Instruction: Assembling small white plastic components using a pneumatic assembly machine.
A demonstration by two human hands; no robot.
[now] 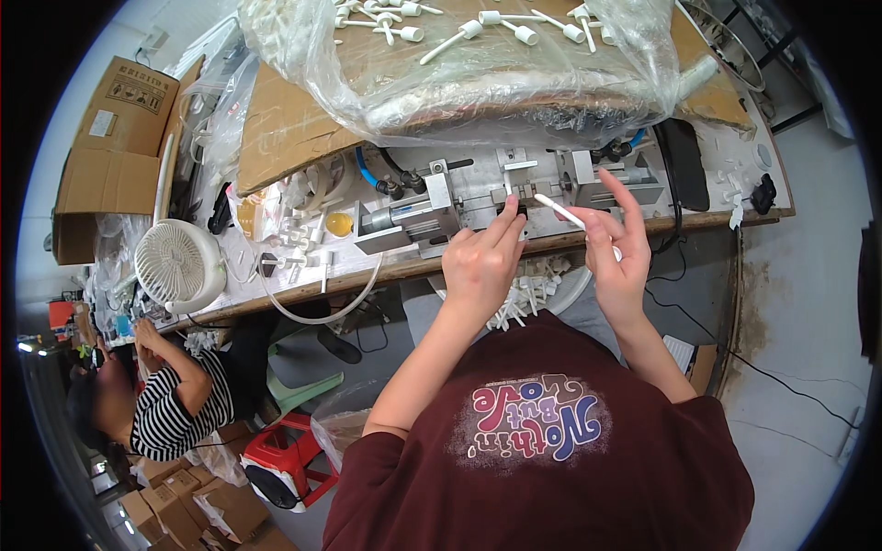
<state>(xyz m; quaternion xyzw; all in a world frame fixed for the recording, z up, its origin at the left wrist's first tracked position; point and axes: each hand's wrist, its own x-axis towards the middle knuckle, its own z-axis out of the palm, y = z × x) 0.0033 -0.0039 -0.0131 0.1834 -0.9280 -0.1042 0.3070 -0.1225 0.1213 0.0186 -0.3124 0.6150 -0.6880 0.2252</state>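
Note:
My right hand [617, 266] pinches a slim white plastic rod [559, 211] between thumb and fingers. The index finger is raised, and the rod slants up to the left, toward the machine. My left hand [480, 271] reaches to the middle of a metal clamping fixture [519, 195] with two air cylinders. Its fingers are bent close together at the fixture's centre; what they hold, if anything, is hidden. Below the hands, at my lap, a clear plastic bag or tub holds several white plastic parts [528, 292].
White capped rods [469, 32] lie on plastic film over cardboard behind the fixture. A white fan [175, 264] and small white pieces stand left on the bench. A black phone-like slab [680, 163] lies right. A person in a striped shirt [188, 404] sits at left near a red stool [289, 459].

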